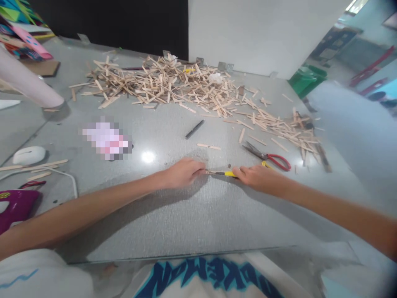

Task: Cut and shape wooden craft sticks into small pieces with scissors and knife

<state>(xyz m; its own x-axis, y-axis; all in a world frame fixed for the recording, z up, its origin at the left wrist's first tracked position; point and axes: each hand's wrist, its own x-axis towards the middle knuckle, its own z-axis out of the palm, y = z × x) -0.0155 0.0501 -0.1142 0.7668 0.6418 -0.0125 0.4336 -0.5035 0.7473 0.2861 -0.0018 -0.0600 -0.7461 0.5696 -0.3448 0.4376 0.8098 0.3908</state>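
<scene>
My left hand (185, 174), fingers pinched closed, holds one end of a thin wooden stick (211, 171) over the glass-topped table. Closed around a yellow utility knife (229, 174) is my right hand (256, 177). The dark tip of the knife meets the stick between the two hands; the exact contact is too small to make out. Just beyond my right hand lie scissors (266, 157) with red handles, their blades pointing left. Farther off on the tabletop are a single flat stick (209, 146) and a black pen (194, 129).
A heap of wooden sticks (167, 80) spreads along the back and right of the table (173, 223). At left are a white mouse (29, 155), a white cable (72, 182), a magenta device (18, 207), a pale roll (27, 80) and a blurred-out item (107, 138).
</scene>
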